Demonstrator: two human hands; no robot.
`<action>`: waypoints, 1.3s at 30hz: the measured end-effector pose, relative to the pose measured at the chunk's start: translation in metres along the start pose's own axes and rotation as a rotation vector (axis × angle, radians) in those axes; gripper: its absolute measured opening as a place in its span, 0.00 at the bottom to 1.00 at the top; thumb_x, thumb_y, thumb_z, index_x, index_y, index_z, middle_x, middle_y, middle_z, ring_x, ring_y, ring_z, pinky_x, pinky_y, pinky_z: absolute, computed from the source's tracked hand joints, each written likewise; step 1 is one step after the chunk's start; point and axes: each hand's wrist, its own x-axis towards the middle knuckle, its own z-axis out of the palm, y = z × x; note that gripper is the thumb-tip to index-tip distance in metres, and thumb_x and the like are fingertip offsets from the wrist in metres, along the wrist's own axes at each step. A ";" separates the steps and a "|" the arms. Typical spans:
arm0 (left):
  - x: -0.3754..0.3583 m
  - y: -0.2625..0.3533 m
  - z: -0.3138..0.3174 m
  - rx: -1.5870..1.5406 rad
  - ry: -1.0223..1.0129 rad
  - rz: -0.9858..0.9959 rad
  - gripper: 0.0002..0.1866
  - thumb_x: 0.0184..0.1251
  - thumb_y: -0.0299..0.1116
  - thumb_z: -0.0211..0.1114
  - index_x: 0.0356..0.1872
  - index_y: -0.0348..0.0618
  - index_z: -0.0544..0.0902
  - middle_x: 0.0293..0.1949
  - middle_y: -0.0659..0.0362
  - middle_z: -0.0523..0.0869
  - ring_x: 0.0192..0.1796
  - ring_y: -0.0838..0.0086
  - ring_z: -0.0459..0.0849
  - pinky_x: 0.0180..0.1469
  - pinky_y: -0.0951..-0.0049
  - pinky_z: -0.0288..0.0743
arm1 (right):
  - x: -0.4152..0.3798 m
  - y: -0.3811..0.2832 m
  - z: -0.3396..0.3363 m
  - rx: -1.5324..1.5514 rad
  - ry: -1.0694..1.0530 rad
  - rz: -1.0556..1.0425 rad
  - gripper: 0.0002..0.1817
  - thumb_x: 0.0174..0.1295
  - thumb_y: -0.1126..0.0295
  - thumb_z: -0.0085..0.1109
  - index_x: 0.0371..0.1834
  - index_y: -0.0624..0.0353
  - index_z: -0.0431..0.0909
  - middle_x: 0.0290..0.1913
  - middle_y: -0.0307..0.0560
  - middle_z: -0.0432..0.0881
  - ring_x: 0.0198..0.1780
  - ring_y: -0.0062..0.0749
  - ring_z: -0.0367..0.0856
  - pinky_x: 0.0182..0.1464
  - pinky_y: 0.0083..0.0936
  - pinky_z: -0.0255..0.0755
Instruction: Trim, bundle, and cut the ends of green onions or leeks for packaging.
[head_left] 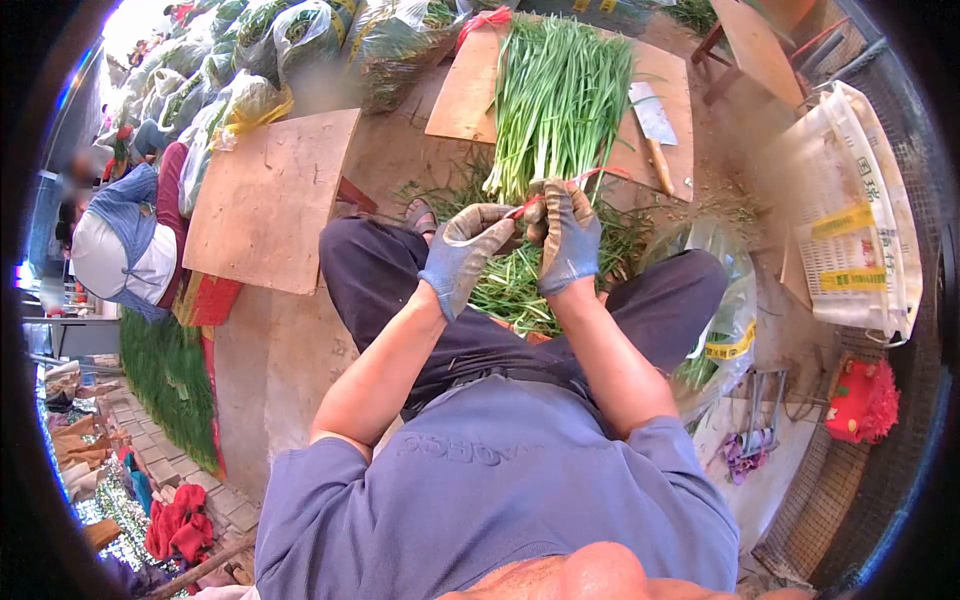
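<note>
Both my hands wear blue-and-brown work gloves and meet just in front of a pile of garlic chives (555, 95), near its pale stem ends. The fingers of my left hand (470, 245) pinch a thin red strip (519, 211). My right hand (568, 235) is closed on the same strip, and a length of red runs out past its fingers toward the right. The chives lie on a wooden board (465, 95). To their right rests a cleaver (654, 125) with a wooden handle. Loose green leaves (515, 285) are scattered below my hands, between my legs.
Another wooden board (270, 195) stands at left, beside a seated person (130, 235). Filled plastic bags (300, 40) are heaped at the back left. On the right are a white woven basket (855, 215), a clear bag of greens (725, 350) and a red object (862, 400).
</note>
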 end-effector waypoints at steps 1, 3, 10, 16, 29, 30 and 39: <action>0.002 -0.003 -0.001 -0.024 0.003 -0.011 0.10 0.72 0.27 0.61 0.51 0.38 0.80 0.42 0.58 0.87 0.44 0.74 0.87 0.51 0.74 0.80 | 0.002 0.006 -0.002 0.004 0.014 -0.007 0.11 0.72 0.62 0.57 0.41 0.60 0.80 0.23 0.35 0.79 0.20 0.14 0.72 0.21 0.13 0.64; 0.006 -0.012 -0.005 -0.092 0.062 -0.064 0.07 0.72 0.29 0.60 0.47 0.40 0.80 0.41 0.56 0.88 0.42 0.71 0.87 0.50 0.70 0.81 | -0.001 0.017 -0.008 0.010 0.050 -0.022 0.12 0.72 0.62 0.56 0.41 0.61 0.80 0.24 0.35 0.79 0.22 0.13 0.73 0.22 0.12 0.64; 0.022 -0.032 -0.035 -0.265 0.095 -0.193 0.06 0.73 0.31 0.59 0.47 0.44 0.78 0.41 0.56 0.86 0.43 0.67 0.86 0.47 0.66 0.81 | -0.026 0.034 -0.069 -0.009 -0.015 0.123 0.13 0.72 0.60 0.56 0.43 0.60 0.79 0.26 0.37 0.79 0.25 0.18 0.74 0.25 0.16 0.67; 0.089 -0.078 -0.123 0.693 -0.069 -0.365 0.04 0.65 0.27 0.65 0.36 0.40 0.80 0.24 0.59 0.82 0.25 0.77 0.80 0.30 0.75 0.75 | 0.005 0.076 -0.187 0.080 0.165 0.508 0.11 0.71 0.60 0.56 0.42 0.56 0.78 0.29 0.39 0.80 0.22 0.17 0.71 0.21 0.14 0.62; 0.265 -0.209 -0.212 0.618 0.082 -0.172 0.14 0.59 0.24 0.67 0.47 0.36 0.84 0.36 0.59 0.88 0.33 0.78 0.83 0.35 0.75 0.77 | 0.149 0.091 -0.235 -1.500 0.202 0.367 0.20 0.66 0.51 0.57 0.40 0.59 0.81 0.35 0.51 0.83 0.33 0.43 0.82 0.37 0.37 0.74; 0.249 -0.164 -0.163 0.597 0.167 -0.274 0.13 0.62 0.23 0.64 0.48 0.36 0.83 0.36 0.59 0.88 0.32 0.78 0.83 0.34 0.76 0.77 | 0.161 0.090 -0.241 -1.392 0.212 0.352 0.20 0.66 0.50 0.58 0.38 0.57 0.80 0.32 0.48 0.82 0.29 0.39 0.80 0.33 0.34 0.73; 0.252 -0.141 -0.131 0.473 0.285 -0.023 0.06 0.67 0.30 0.66 0.36 0.37 0.84 0.30 0.63 0.85 0.30 0.82 0.79 0.35 0.78 0.74 | 0.183 0.032 -0.201 -0.106 0.035 0.482 0.14 0.68 0.52 0.59 0.40 0.51 0.80 0.28 0.34 0.82 0.27 0.22 0.79 0.29 0.18 0.69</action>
